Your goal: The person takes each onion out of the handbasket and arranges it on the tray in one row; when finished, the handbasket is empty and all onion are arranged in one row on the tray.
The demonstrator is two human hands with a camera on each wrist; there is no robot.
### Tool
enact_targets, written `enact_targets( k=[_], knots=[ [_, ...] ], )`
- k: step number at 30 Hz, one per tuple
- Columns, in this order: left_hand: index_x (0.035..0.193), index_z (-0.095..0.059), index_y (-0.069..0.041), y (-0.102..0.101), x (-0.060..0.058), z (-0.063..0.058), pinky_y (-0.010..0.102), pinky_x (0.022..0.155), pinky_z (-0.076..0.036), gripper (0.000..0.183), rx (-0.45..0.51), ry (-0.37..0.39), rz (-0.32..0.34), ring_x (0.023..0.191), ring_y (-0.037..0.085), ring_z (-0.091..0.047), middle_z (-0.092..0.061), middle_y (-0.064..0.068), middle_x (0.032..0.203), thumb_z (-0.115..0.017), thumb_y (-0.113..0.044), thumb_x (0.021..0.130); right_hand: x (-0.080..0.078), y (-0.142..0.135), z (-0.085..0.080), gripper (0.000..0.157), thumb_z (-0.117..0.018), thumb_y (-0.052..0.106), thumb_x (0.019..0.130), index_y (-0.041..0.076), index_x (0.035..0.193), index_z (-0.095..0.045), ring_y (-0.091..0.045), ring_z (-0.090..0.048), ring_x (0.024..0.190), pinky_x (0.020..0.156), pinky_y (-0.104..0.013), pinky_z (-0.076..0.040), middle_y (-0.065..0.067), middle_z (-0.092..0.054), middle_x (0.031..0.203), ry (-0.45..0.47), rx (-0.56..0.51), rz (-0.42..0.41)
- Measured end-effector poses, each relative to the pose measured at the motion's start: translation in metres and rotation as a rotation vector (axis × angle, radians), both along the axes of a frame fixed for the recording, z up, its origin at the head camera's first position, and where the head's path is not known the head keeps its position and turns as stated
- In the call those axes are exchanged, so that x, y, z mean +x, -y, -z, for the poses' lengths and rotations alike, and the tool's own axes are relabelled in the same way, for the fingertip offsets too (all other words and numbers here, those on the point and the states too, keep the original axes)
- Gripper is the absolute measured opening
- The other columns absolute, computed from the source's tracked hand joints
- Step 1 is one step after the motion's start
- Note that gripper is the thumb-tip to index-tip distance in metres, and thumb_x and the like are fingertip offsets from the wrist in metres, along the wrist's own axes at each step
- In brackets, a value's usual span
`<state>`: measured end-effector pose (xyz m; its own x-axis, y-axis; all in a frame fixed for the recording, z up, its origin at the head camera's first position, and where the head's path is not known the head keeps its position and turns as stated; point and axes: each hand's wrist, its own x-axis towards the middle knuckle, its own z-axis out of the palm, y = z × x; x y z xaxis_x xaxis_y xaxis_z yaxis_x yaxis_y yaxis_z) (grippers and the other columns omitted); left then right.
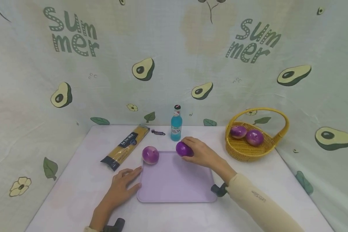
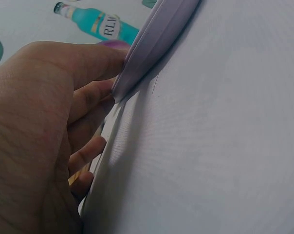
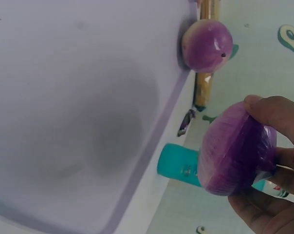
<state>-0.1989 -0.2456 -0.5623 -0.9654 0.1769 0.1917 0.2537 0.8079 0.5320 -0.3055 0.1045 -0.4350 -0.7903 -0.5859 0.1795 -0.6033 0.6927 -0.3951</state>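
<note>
My right hand (image 1: 201,153) grips a purple onion (image 1: 183,149) over the far edge of a lilac tray (image 1: 177,183). In the right wrist view, the onion (image 3: 234,151) shows pale streaks and a darker, glossy side, between thumb and fingers. A second onion (image 1: 150,155), purple fading to cream, sits in the tray's far left corner. My left hand (image 1: 120,187) lies at the tray's left side, fingers extended and fingertips at the rim. The left wrist view shows the thumb against the tray's rim (image 2: 154,44).
A yellow wicker basket (image 1: 243,156) with two purple onions stands at the right. Behind the tray is a blue bottle (image 1: 176,127), with a small dark wrapped piece (image 1: 158,132) to its left. A pasta packet (image 1: 126,146) lies slanted at the left.
</note>
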Motion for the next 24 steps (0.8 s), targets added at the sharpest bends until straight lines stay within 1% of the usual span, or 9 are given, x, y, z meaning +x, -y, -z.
enact_targets(
  k=[5, 12, 19, 24],
  knots=[
    [0.149, -0.048, -0.034, 0.0, 0.001, 0.001, 0.062, 0.11, -0.02, 0.06, 0.001, 0.008, 0.0, 0.134, 0.027, -0.037, -0.058, -0.008, 0.141, -0.067, -0.046, 0.093, -0.001, 0.004, 0.003, 0.068, -0.084, 0.026, 0.083, 0.006, 0.141, -0.055, -0.032, -0.052, 0.129, 0.102, -0.047, -0.048, -0.014, -0.053, 0.144, 0.025, 0.006, 0.007],
    [0.149, -0.049, -0.034, 0.001, 0.0, 0.002, 0.059, 0.11, -0.021, 0.06, -0.008, -0.002, 0.007, 0.134, 0.025, -0.037, -0.057, -0.01, 0.142, -0.068, -0.046, 0.093, -0.003, 0.01, 0.007, 0.069, -0.084, 0.027, 0.083, 0.005, 0.141, -0.055, -0.031, -0.052, 0.129, 0.102, -0.046, -0.048, -0.015, -0.052, 0.144, 0.013, 0.014, 0.0],
    [0.149, -0.049, -0.035, 0.003, 0.001, 0.003, 0.06, 0.11, -0.021, 0.06, 0.006, 0.005, 0.001, 0.134, 0.025, -0.037, -0.057, -0.011, 0.141, -0.068, -0.046, 0.093, -0.003, 0.017, 0.01, 0.069, -0.083, 0.029, 0.084, 0.006, 0.142, -0.055, -0.031, -0.052, 0.13, 0.103, -0.045, -0.048, -0.014, -0.052, 0.144, 0.031, 0.022, -0.012],
    [0.148, -0.05, -0.035, 0.002, 0.001, 0.002, 0.059, 0.109, -0.022, 0.06, 0.007, -0.01, 0.007, 0.134, 0.024, -0.037, -0.058, -0.01, 0.141, -0.068, -0.046, 0.093, -0.005, 0.023, 0.011, 0.069, -0.083, 0.03, 0.084, 0.006, 0.143, -0.054, -0.031, -0.05, 0.132, 0.103, -0.045, -0.048, -0.014, -0.051, 0.146, 0.044, 0.032, -0.018]
  ],
)
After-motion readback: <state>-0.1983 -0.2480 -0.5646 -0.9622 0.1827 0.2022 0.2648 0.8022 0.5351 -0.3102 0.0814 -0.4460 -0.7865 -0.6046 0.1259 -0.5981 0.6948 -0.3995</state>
